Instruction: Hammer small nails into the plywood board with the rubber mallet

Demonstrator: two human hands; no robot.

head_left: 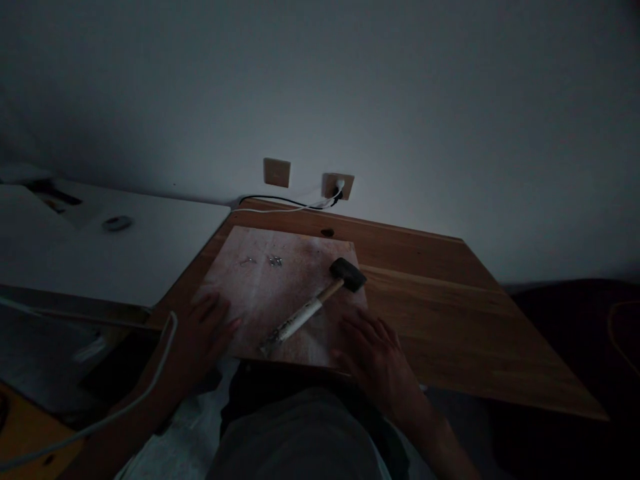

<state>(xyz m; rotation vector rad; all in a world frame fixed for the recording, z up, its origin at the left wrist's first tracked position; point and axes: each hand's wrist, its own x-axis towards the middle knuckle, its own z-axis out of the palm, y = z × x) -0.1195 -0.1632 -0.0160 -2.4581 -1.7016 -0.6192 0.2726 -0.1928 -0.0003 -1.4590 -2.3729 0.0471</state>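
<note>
A pale, worn square board [250, 300] lies on the wooden table. On it rests a mallet [320, 300] with a dark head at the upper right and a partly white handle slanting toward me. Several small shiny metal pieces, like nails [275, 261], sit in a small cluster near the board's far side, with a few more just left of them. My left hand [207, 330] rests at the board's left edge, fingers spread. On the right edge lies my right hand [370, 343], fingers stretched out, below the mallet head. Neither holds anything.
The wooden table [440, 320] reaches right and back to the wall. A white tabletop [125, 247] adjoins it on the left, bearing a roundish item [117, 223]. Cables [285, 203] run to a wall socket [330, 185]. A white cord [163, 360] crosses my left forearm.
</note>
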